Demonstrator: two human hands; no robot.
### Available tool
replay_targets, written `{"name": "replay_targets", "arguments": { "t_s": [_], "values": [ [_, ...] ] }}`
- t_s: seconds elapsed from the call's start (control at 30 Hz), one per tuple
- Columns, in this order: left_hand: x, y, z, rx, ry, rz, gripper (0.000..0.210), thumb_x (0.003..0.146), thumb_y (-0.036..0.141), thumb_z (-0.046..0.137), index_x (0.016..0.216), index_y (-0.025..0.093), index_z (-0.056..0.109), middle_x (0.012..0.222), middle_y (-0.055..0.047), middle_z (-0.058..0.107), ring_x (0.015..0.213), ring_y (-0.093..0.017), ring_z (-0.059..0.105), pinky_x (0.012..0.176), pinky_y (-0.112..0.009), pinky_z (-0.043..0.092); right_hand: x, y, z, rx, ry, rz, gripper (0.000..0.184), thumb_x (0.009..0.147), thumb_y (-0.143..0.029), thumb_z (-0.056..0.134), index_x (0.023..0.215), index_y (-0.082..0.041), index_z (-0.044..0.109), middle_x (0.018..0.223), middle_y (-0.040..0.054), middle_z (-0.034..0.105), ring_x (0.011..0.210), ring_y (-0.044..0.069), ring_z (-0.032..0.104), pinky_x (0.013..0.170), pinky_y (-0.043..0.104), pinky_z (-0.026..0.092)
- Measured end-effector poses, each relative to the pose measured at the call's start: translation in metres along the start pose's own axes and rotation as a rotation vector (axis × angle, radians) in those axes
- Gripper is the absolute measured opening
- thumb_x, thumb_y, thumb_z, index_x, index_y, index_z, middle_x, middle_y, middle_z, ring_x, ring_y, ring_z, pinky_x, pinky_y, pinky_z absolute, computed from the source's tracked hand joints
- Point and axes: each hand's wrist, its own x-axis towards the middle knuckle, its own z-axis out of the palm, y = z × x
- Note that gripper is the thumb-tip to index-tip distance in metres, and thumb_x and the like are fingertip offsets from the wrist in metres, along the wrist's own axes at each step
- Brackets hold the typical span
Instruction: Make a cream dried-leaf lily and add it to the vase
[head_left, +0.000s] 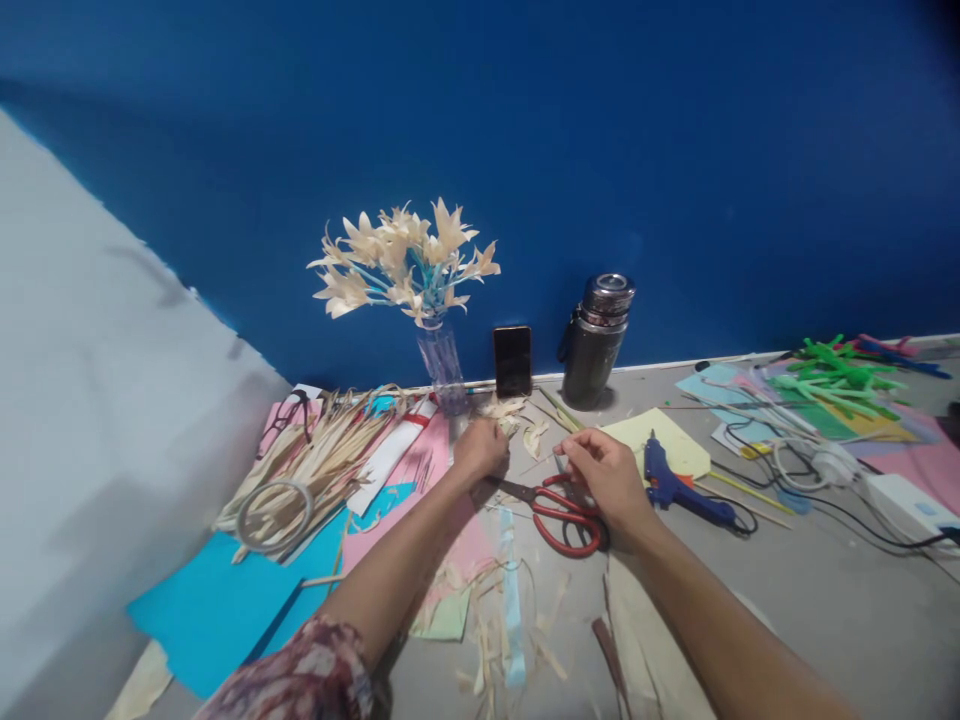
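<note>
A sleeve [300,675] leads; left hand [482,450] and right hand [604,478] have closed grips, contents unclear; flowers [396,245] look finished, strips [330,445] unused.

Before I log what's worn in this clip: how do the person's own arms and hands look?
The left hand and right hand look ungloved. A loose patterned sleeve, dark red and pale, covers the left arm to near the elbow; the right forearm is bare to the picture's edge.
</note>
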Motion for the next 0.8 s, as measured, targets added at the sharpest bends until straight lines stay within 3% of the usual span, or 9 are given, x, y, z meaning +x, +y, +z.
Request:
{"name": "replay_targets", "arguments": {
  "t_s": [0.13,0.3,0.5,0.67,0.8],
  "values": [
    [-0.003,-0.007,-0.009,-0.214,-0.034,0.04,0.01,0.072,0.019,0.061,0.063,0.017,0.058,0.063,0.0,0.061,0.061,-0.014,0.055,0.058,-0.024,0.038,0.004,0.004,0.002,0.24,-0.057,0.137,0.033,0.077,-0.049,0.073,0.078,-0.016,0.068,0.062,0.0014,0.063,0.049,0.01,0.048,0.042,0.021,0.035],
    [-0.012,-0.008,-0.009,-0.435,-0.059,0.012,0.008,0.068,0.02,0.064,0.069,0.016,0.058,0.052,0.005,0.05,0.043,-0.009,0.043,0.047,-0.023,0.034,0.008,0.014,0.005,0.468,-0.08,0.207,0.033,0.067,-0.042,0.083,0.078,-0.016,0.067,0.069,-0.0006,0.063,0.05,0.006,0.045,0.043,0.018,0.037],
    [-0.027,0.0,-0.013,-0.556,-0.041,0.036,0.011,0.069,0.017,0.059,0.08,0.015,0.06,0.058,0.004,0.052,0.045,-0.008,0.042,0.048,-0.023,0.034,0.01,0.017,0.007,0.561,-0.07,0.242,0.037,0.065,-0.044,0.083,0.083,-0.017,0.065,0.066,-0.0017,0.059,0.054,0.009,0.052,0.05,0.021,0.047],
    [-0.049,0.011,-0.016,-0.551,-0.099,0.147,0.009,0.069,0.017,0.063,0.078,0.015,0.064,0.068,0.001,0.06,0.059,-0.011,0.051,0.057,-0.022,0.039,0.008,0.014,0.013,0.557,-0.058,0.238,0.041,0.064,-0.046,0.084,0.081,-0.016,0.061,0.053,-0.0102,0.039,0.042,0.003,0.025,0.036,0.014,0.017],
    [-0.061,0.016,-0.013,-0.484,-0.175,0.231,0.007,0.073,0.018,0.059,0.079,0.016,0.064,0.07,0.001,0.061,0.064,-0.013,0.055,0.06,-0.023,0.042,0.007,0.013,0.017,0.508,-0.068,0.211,0.043,0.065,-0.05,0.084,0.078,-0.017,0.06,0.049,-0.0133,0.029,0.04,0.003,0.021,0.037,0.016,0.017]
  ]
}}
